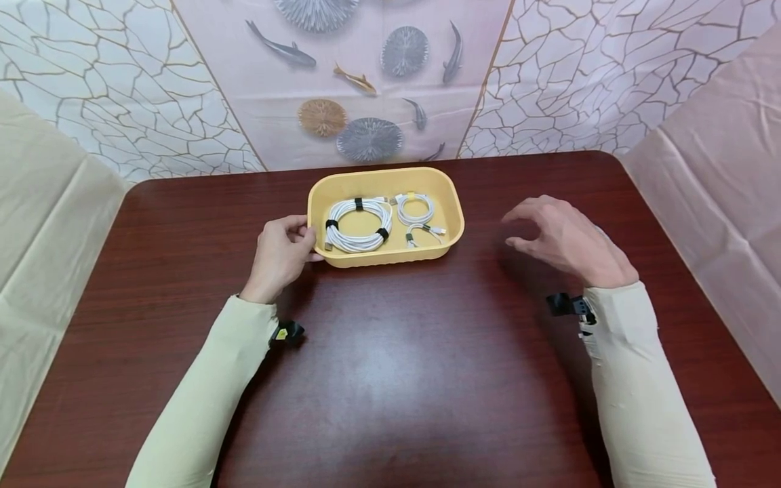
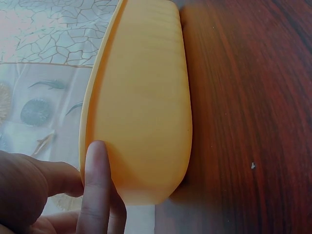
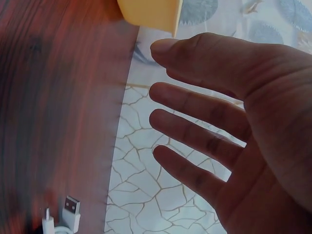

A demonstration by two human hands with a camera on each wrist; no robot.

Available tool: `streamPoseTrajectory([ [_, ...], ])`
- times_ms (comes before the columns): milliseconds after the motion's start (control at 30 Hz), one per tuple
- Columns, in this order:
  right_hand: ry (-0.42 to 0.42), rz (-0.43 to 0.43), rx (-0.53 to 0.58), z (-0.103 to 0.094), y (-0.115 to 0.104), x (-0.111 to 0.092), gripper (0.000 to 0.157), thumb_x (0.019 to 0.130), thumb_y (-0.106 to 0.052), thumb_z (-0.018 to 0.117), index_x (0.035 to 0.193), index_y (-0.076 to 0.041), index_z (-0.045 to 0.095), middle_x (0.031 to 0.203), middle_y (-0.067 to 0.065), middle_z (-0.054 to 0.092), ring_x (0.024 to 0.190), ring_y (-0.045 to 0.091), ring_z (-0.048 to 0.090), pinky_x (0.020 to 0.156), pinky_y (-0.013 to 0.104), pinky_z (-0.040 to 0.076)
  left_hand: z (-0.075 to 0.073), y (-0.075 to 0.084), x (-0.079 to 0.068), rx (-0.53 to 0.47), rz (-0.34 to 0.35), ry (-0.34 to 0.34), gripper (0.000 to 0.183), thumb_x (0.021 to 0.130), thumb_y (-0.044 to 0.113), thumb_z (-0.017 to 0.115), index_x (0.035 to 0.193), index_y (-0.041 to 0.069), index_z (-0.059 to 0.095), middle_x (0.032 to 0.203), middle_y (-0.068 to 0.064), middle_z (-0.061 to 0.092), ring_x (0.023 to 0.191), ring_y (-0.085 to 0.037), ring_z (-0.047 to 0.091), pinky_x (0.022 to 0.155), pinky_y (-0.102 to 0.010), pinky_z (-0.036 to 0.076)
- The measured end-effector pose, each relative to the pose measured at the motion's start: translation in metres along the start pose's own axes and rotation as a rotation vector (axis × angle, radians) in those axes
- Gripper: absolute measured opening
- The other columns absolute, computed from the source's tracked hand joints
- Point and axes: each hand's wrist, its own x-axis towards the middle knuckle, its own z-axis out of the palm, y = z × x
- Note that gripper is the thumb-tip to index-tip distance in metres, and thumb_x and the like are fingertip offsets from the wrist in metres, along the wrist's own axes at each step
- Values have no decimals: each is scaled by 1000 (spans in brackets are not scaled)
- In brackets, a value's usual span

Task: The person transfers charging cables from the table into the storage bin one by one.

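A shallow yellow tray (image 1: pixel 390 259) sits at the back of the table. Inside it, a large coiled white cable (image 1: pixel 358 245) bound with black straps lies at the left. To its right are a smaller white USB cable coil (image 1: pixel 416 220) and a short white cable (image 1: pixel 426 229) with dark ties. My left hand (image 1: pixel 282 252) pinches the tray's left end by the rim; in the left wrist view its fingers (image 2: pixel 97 170) lie against the outer wall. Right of the tray, apart from it, my right hand (image 1: pixel 564 237) hovers with fingers extended, holding nothing.
White cable connectors (image 3: pixel 70 214), one a USB plug, show on the table at the right wrist view's lower left; I cannot make them out in the head view. A patterned cloth (image 1: pixel 366 81) rises behind the dark red table (image 1: pixel 390 366), with plain cloth at both sides.
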Motion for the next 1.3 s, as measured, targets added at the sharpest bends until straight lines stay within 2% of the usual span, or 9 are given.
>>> streamPoseTrajectory([
  [367,-19,18,3,-3,10,-7,34,89,-12,76,122,-7,72,125,15,70,124,34,59,109,53,49,-1,0,-1,19,-2,3,36,102,9,52,132,-8,60,100,-15,58,67,-5,65,73,-39,69],
  [700,4,6,-47,1,24,-14,34,87,-12,78,120,-5,72,121,16,70,115,34,62,99,51,54,-1,0,0,-5,0,-3,35,102,7,53,132,-8,60,99,-15,58,68,-7,64,72,-40,69],
  [1000,11,20,-23,1,37,-23,35,87,-11,79,120,-5,71,122,15,70,116,33,62,100,48,52,0,0,0,-15,3,-5,35,102,8,53,131,-8,61,99,-15,57,69,-7,63,72,-40,69],
  [1133,15,21,-41,1,43,-27,35,86,-11,80,120,-4,71,122,17,70,117,35,61,100,50,51,0,0,0,-11,1,-7,35,102,8,52,132,-8,61,99,-15,57,69,-7,64,72,-40,69],
  [1300,25,25,-46,0,48,-31,35,86,-12,80,120,-5,71,121,16,70,113,34,62,96,48,52,-1,0,0,-12,5,-7,35,102,8,52,131,-9,61,99,-15,58,68,-7,64,73,-40,69],
])
